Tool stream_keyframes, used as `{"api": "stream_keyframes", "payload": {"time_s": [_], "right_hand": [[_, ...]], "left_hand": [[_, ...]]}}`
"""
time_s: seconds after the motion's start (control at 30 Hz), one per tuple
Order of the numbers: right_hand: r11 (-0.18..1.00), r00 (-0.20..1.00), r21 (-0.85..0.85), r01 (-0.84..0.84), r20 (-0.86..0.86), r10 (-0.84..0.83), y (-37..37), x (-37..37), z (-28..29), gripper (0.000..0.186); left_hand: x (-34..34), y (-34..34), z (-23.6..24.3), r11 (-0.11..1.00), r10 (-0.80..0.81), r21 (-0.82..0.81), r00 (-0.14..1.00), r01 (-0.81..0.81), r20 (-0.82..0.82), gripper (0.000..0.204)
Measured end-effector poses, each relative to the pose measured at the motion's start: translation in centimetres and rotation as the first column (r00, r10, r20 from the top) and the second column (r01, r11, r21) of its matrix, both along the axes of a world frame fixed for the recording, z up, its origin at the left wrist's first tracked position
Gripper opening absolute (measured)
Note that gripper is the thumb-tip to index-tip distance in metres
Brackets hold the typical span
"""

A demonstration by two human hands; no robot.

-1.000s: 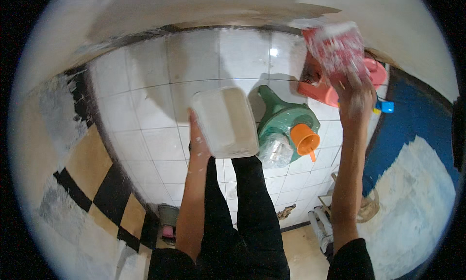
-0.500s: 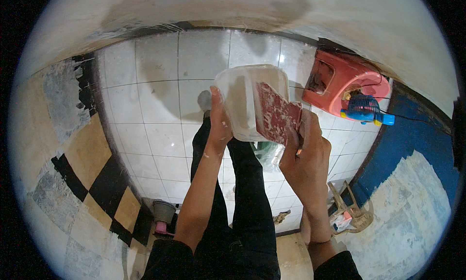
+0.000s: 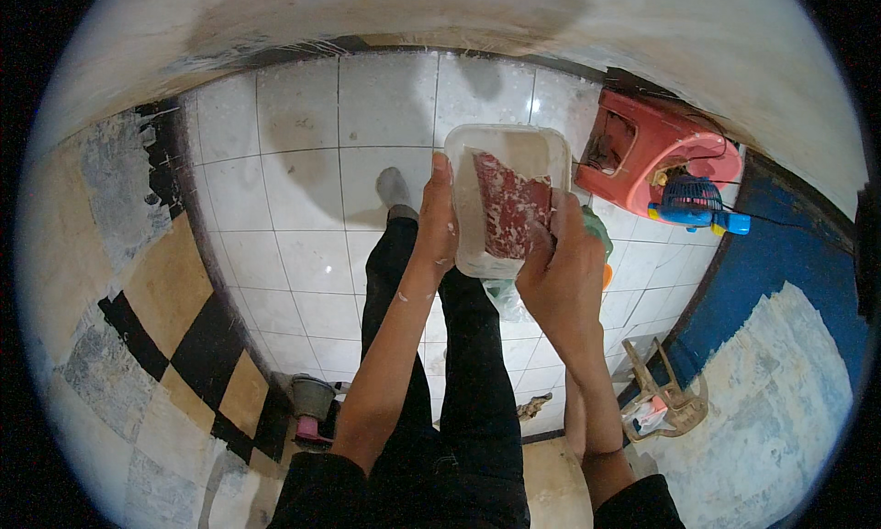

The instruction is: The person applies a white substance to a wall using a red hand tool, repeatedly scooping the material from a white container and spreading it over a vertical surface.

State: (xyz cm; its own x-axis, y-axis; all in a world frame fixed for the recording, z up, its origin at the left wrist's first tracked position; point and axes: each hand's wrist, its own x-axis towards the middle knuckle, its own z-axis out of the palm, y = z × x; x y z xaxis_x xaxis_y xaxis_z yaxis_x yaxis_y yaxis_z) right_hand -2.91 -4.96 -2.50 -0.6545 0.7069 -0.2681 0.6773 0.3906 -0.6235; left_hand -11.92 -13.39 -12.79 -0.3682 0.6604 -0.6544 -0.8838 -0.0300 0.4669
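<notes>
A whitish, translucent plastic tub (image 3: 466,240) with rounded corners is held up in front of me. My left hand (image 3: 440,219) grips its left side, thumb up along the wall. My right hand (image 3: 560,267) is closed on a flat dark-red scraper (image 3: 516,208), smeared with white paste. The scraper's blade lies inside the tub's opening, across its middle and right. White smudges dot my left wrist. How much paste is at the bottom of the tub is hard to make out.
A red plastic stool (image 3: 633,176) lies on its side at the right, with a small blue fan (image 3: 693,201) by it. A brown chair (image 3: 674,396) stands lower right, a grey bucket (image 3: 314,399) lower left. Patchy plastered walls surround the white tile floor (image 3: 298,194).
The tub has shifted to the right with my left hand. The scraper has moved slightly left and further over the tub's inside. More of my left foot shows.
</notes>
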Motion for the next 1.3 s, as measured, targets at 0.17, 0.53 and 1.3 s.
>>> {"api": "stream_keyframes", "payload": {"time_s": [0.17,0.53,1.3], "right_hand": [[0.985,0.983,-0.131,0.109,-0.134,-0.126,0.5,1.4,-1.7,0.033],[0.612,0.762,-0.745,0.267,-0.226,-0.607,2.4,6.7,-4.7,0.031],[0.453,0.387,-0.890,0.047,-0.402,-0.830,21.2,-4.0,-18.1,0.026]], "left_hand": [[0.1,-0.5,-0.7,0.998,-0.063,-0.021,0.979,0.060,-0.194,0.066],[-0.8,1.0,-1.9,0.996,-0.010,-0.086,0.988,-0.003,-0.152,0.068],[-4.4,-5.5,-3.1,0.955,0.174,-0.195,0.956,-0.223,-0.238,0.063]]}}
